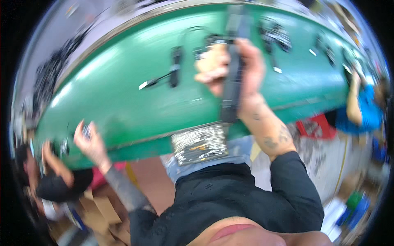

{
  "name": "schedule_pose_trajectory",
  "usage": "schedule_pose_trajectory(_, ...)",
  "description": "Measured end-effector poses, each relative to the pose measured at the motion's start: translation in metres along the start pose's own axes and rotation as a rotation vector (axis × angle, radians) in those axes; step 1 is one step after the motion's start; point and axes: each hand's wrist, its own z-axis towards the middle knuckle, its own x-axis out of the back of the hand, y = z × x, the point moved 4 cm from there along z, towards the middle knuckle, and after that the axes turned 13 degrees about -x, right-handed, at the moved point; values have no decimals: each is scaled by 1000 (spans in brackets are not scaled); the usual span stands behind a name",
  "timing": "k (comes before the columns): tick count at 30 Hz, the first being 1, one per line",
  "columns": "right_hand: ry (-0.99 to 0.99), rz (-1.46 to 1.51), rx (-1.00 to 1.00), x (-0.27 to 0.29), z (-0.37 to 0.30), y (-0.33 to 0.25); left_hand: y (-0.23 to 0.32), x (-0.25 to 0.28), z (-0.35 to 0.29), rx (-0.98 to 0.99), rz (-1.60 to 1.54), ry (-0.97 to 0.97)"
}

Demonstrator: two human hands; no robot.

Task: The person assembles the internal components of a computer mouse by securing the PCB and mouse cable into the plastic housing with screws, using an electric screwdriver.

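My right hand (250,67) is wrapped round a long black bar-shaped object (232,90), held upright over the middle of the green table (123,90). Motion smears it, so its exact kind does not show. Off to the left, my left hand (91,143) has its fingers curled about a small dark and silvery item (86,131) at the near table edge. What that item is, I cannot make out. Left of the black bar lies a black cable with an oblong block (175,67) and a white-tipped end. Behind my right hand is a dark coiled cable (214,40).
A heap of short white and dark strips (200,143) rests at my lap by the table edge. Black cable bundles (279,36) lie further right. One co-worker in blue (365,108) is at the right, another in black (61,184) at the left. Cardboard (98,209) lies below left.
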Motion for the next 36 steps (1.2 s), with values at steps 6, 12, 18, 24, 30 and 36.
schedule_pose_trajectory(6, 173, -4, 47, 15, 8, 7, -117, 9, 14, 172, 288, -389)
schedule_pose_trajectory(12, 124, -34, 23, 8, 11, 12, -215, -1, -12, 183, 329, -317)
schedule_pose_trajectory(18, 182, -2, 11, 9, 5, 12, -235, -19, -9, 286, 151, -305)
schedule_pose_trajectory(24, 142, -10, 36, 11, 11, 14, -224, -56, -11, 240, -234, -404)
schedule_pose_trajectory(30, 168, -28, 43, 15, 8, 8, 41, -56, -9, 131, -435, -533)
schedule_pose_trajectory(36, 181, -44, 62, 22, 6, 3, 166, -84, -18, -304, -439, -630)
